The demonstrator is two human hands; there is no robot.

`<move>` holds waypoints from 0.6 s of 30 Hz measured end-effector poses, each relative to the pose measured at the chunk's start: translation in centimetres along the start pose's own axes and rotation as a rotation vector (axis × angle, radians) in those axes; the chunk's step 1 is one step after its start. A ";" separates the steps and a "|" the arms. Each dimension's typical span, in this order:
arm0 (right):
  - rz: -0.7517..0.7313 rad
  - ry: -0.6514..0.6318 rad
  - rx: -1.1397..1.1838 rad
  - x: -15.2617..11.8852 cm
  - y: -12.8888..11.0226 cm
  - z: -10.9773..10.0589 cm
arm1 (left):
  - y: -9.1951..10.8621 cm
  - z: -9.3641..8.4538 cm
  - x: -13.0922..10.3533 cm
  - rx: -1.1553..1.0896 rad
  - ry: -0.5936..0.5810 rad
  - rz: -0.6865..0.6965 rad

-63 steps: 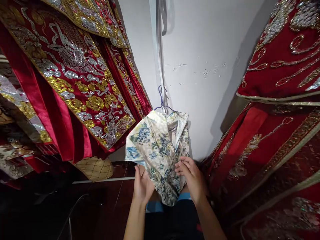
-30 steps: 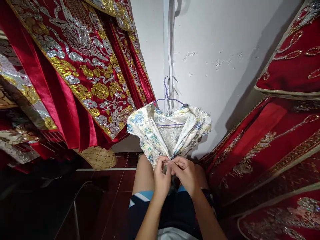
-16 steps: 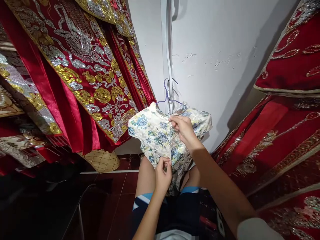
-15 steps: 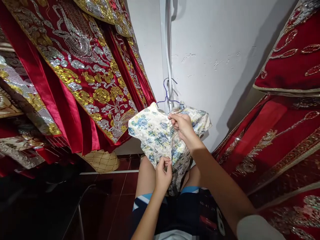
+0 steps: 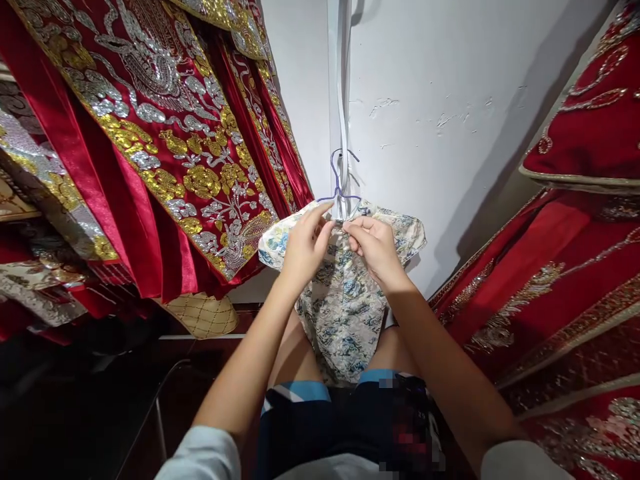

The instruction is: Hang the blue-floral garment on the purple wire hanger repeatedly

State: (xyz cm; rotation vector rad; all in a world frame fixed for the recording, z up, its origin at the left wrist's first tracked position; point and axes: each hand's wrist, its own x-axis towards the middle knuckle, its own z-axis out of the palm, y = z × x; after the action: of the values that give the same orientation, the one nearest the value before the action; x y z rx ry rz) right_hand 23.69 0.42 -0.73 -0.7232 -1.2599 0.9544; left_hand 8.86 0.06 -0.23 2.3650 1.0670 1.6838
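Note:
A short-sleeved cream dress (image 5: 345, 320) with blue and yellow flowers hangs from a purple wire hanger (image 5: 336, 175) in front of me. Its lower part falls between my knees, and a seam runs down its middle. My left hand (image 5: 306, 243) is at the left side of the neckline, thumb against the fabric edge and index finger raised above it. Just across from it, my right hand (image 5: 376, 247) pinches the right side of the neckline between thumb and fingers. The fingertips nearly meet at the centre, and whatever small part lies between them is too small to make out.
The hanger hooks by a white upright strip (image 5: 345, 87) on the pale wall (image 5: 425, 73). On the left hangs a red garment (image 5: 200, 153) with gold and silver sequins. More red embroidered garments (image 5: 560, 280) hang close on the right. A dark glossy surface (image 5: 85, 407) lies at lower left.
My left hand has risen from the lower part of the dress front to the neckline beside my right hand. My right hand stays near the neckline, and the dress front now hangs flatter.

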 end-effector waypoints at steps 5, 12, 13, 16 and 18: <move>-0.039 0.092 -0.154 -0.1 3.2 -0.2 | 0.8 -0.5 2.9 0.161 -0.051 0.084; 0.128 0.079 -0.139 -3.9 8.2 -0.3 | -3.3 -5.4 0.6 -0.321 0.493 -0.493; 0.134 0.066 -0.120 -4.1 8.0 -0.2 | -4.3 -5.8 -0.3 -0.506 0.559 -0.676; 0.140 0.010 -0.053 -4.8 7.0 0.4 | -6.5 -5.3 -3.9 -0.965 0.728 -1.073; 0.162 -0.001 0.000 -5.6 6.7 0.7 | -6.8 -3.5 -7.1 -1.081 0.762 -1.159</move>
State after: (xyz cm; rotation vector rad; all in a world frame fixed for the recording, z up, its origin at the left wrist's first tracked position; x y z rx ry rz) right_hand 21.53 -1.67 -8.96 -0.8341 -1.2157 1.0870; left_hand 1.28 0.17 -7.39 0.2832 0.8527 1.7913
